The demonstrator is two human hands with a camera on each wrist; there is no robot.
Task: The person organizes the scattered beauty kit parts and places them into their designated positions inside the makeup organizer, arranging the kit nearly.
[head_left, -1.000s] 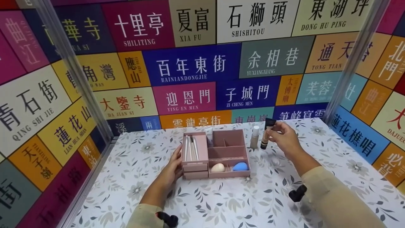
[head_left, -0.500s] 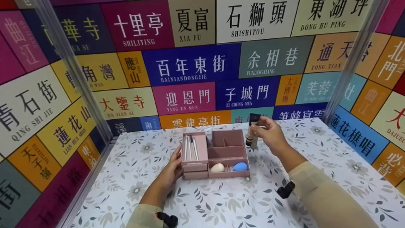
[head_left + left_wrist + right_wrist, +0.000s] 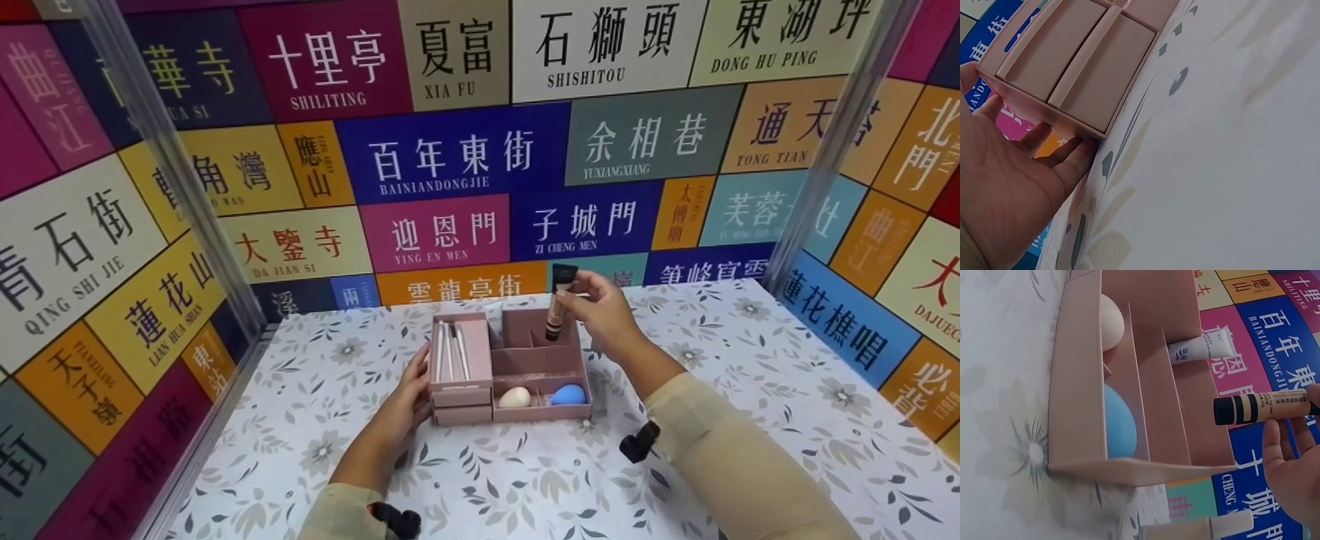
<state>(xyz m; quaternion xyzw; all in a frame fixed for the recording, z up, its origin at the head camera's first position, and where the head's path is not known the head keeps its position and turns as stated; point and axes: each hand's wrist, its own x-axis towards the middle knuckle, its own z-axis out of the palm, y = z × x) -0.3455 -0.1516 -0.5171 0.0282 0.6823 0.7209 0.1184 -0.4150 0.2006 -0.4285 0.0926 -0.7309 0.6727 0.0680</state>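
A pink desk organizer (image 3: 465,390) stands on the table, with makeup brushes (image 3: 453,351) in its left tray. A cream makeup sponge (image 3: 515,397) and a blue one (image 3: 1120,424) sit in the front compartments. My left hand (image 3: 1013,180) touches the organizer's left side with spread, fairly straight fingers. In my right hand (image 3: 604,311) I pinch a beige cosmetic tube (image 3: 557,304) with black ends. It hangs slightly tilted over the back right compartment, apart from the organizer in the right wrist view. A white tube (image 3: 1202,347) stands in a back compartment.
A beige bottle with a white cap (image 3: 1233,523) stands beside the organizer's right side; my right hand hides it in the head view. The patterned tabletop (image 3: 517,487) meets colourful sign-covered walls (image 3: 457,150) behind and at both sides.
My right hand has carried the beige tube leftward from beside the bottle to over the organizer's back right compartment. My left hand has stayed at the organizer's side.
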